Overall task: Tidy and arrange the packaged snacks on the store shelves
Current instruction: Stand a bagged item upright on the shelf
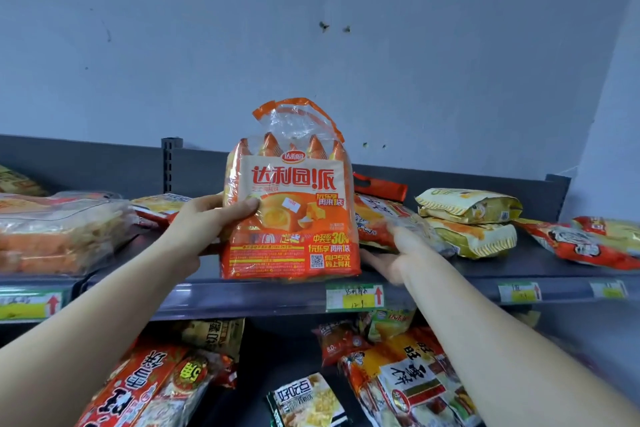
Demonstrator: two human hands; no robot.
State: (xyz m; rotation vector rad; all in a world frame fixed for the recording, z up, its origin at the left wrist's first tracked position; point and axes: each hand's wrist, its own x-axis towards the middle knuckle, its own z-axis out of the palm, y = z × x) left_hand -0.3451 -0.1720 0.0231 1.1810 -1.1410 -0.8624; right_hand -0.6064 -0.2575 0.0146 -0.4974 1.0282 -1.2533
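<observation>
Left hand (204, 218) gripping upright orange pie bag (291, 211), right hand (398, 253) blurred, seemingly open under red packet (377, 222)

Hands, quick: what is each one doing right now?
Left hand: closed on the orange pie bag, holding it upright on the top shelf.
Right hand: open, touching the red-and-white snack bag; grip unclear.

Glossy crinkled plastic snack bag (290, 215) on a matt grey metal shelf (242, 295).
</observation>
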